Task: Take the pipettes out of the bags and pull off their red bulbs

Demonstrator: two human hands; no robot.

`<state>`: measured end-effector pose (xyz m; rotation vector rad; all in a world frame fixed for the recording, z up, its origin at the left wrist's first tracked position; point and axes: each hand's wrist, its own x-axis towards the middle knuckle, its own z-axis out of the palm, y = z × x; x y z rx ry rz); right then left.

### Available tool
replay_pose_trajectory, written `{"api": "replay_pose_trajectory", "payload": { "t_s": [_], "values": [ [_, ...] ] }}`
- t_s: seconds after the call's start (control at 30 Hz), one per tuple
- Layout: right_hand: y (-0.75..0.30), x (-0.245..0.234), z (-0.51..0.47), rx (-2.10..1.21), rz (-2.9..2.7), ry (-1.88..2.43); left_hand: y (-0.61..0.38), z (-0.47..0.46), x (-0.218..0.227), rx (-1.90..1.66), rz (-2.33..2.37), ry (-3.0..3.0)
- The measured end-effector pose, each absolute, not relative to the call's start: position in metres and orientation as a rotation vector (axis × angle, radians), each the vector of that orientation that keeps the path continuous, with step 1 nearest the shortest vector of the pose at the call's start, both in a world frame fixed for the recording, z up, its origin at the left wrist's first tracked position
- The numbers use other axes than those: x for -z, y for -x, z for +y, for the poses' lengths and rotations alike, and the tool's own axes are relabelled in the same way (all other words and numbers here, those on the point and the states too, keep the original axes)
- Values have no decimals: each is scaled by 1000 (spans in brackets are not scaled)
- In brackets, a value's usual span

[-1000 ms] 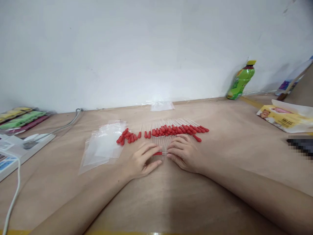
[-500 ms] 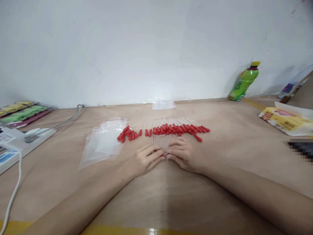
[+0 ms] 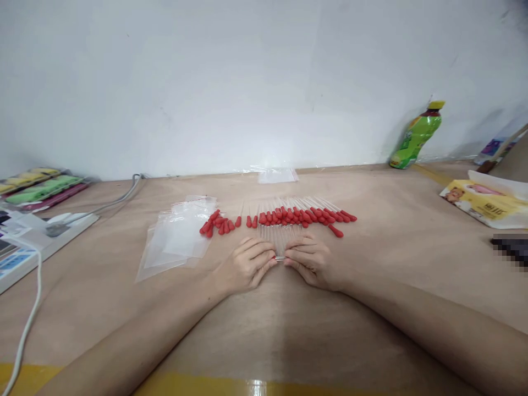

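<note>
My left hand (image 3: 252,264) is closed in a pinch on a red rubber bulb, of which only a small red edge shows at the fingertips. Between the two hands runs a short stretch of clear glass dropper tube (image 3: 280,258), and my right hand (image 3: 308,260) pinches its other side. Just beyond my fingers lies a row of bare glass tubes (image 3: 273,235). Behind them rests a line of droppers with red bulbs (image 3: 307,215), their thin glass tips pointing away. A few loose red bulbs (image 3: 225,226) lie left of that line.
Clear plastic zip bags (image 3: 173,242) are spread at the left, and another bag (image 3: 277,176) lies by the wall. A power strip (image 3: 74,231) with cables stands far left. To the right are a green bottle (image 3: 416,137), a yellow tissue pack (image 3: 487,201) and a blurred dark object (image 3: 511,250).
My hands have drawn slightly apart, so more of the glass tube shows between them. The whole view has shifted a little.
</note>
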<state>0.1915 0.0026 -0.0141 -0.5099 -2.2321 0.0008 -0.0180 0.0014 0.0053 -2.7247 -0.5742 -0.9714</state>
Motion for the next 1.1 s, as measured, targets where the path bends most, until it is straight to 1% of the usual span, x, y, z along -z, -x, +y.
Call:
{"api": "replay_pose_trajectory", "payload": {
  "t_s": [0.33,0.63,0.87,1.0,1.1],
  "values": [
    [-194,11,-1,213,-2218,465,21,-2,-10,888,-612,2783],
    [-208,12,-3,205,-2190,465,30,-2,-8,959,-611,2784],
    [-231,3,3,241,-2086,869,59,16,-12,1204,-1050,2451],
    [-219,0,6,166,-2108,994,76,31,-18,1165,-1411,2274],
    [-205,-3,7,92,-2097,1007,94,42,-24,1124,-1607,2126]
  ]
}}
